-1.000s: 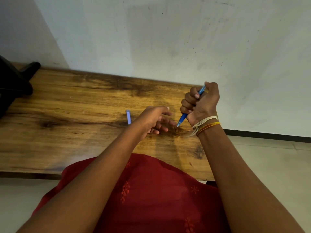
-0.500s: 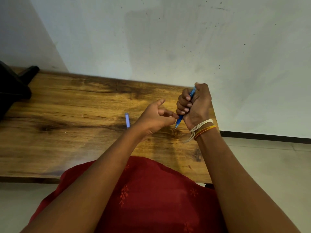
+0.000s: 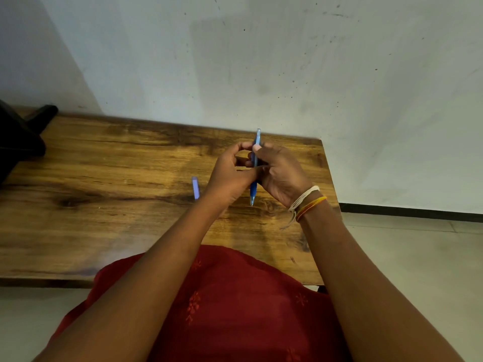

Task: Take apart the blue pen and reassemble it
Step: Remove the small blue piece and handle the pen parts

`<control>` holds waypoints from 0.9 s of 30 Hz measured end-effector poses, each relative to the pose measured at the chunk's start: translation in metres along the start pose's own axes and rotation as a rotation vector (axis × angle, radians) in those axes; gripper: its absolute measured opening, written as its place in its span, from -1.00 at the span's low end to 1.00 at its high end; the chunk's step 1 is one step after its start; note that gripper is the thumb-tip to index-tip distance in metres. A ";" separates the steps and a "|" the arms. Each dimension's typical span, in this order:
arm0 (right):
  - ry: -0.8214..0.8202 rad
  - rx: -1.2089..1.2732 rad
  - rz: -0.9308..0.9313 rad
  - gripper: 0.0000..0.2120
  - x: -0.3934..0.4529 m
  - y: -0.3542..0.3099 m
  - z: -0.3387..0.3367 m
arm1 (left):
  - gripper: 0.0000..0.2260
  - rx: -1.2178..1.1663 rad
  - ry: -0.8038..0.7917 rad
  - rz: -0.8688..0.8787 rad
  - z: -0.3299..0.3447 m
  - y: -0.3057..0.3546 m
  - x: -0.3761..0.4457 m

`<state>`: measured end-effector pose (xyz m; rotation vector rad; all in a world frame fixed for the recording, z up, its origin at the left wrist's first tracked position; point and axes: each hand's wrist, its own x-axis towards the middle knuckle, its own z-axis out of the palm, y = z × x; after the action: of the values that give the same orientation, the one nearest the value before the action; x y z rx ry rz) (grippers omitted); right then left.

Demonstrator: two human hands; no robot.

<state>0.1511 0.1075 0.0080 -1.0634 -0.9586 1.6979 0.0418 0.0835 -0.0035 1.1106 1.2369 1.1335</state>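
The slim blue plastic pen [image 3: 254,189] is held nearly upright above the brown wood-grain surface [image 3: 104,205], its pointed tip down and its top end rising past the fingers. The right hand [image 3: 281,173] grips the barrel with thumb and fingers curled round it; white and orange-yellow thread bands [image 3: 307,202] circle that wrist. The left hand [image 3: 230,176] meets it from the other side, fingers curled and pinching the barrel, so both hands are together on the pen. A small pale blue pen cap [image 3: 195,187] lies on the surface just left of the left hand. A red patterned garment [image 3: 235,309] covers the lap below.
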 end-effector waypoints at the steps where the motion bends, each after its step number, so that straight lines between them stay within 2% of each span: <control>1: -0.022 -0.019 -0.005 -0.83 0.001 0.000 -0.001 | -0.64 -0.008 0.006 0.003 -0.001 -0.001 0.001; 7: -0.056 -0.163 -0.072 -0.82 0.001 0.001 -0.005 | -0.59 -0.014 -0.002 -0.018 -0.005 -0.003 0.005; 10: -0.003 -0.238 -0.097 -0.79 0.000 0.002 -0.003 | -0.50 0.010 0.005 -0.010 -0.004 -0.006 0.007; 13: 0.081 -0.589 -0.222 -0.71 -0.001 0.002 -0.003 | -0.35 0.039 -0.017 0.022 -0.005 -0.007 0.009; 15: 0.123 -0.742 -0.280 -0.68 0.000 0.002 -0.003 | -0.36 0.019 -0.022 0.001 -0.006 -0.004 0.010; 17: 0.193 -0.726 -0.299 -0.70 0.000 0.001 -0.005 | -0.48 -0.112 0.013 -0.069 -0.009 0.000 0.010; 21: 0.310 -0.599 -0.280 -0.84 0.001 0.000 -0.013 | -0.79 -0.637 0.033 -0.230 -0.021 0.008 0.011; 22: 0.332 -0.584 -0.258 -0.83 0.002 0.001 -0.014 | -0.79 -0.727 0.027 -0.241 -0.025 0.009 0.011; 27: 0.384 -0.577 -0.169 -0.79 0.004 0.004 -0.019 | -0.45 -0.880 0.064 -0.292 -0.040 0.008 0.013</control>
<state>0.1667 0.1123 -0.0028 -1.5616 -1.2702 1.0387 0.0017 0.0974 0.0017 0.2242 0.7592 1.2896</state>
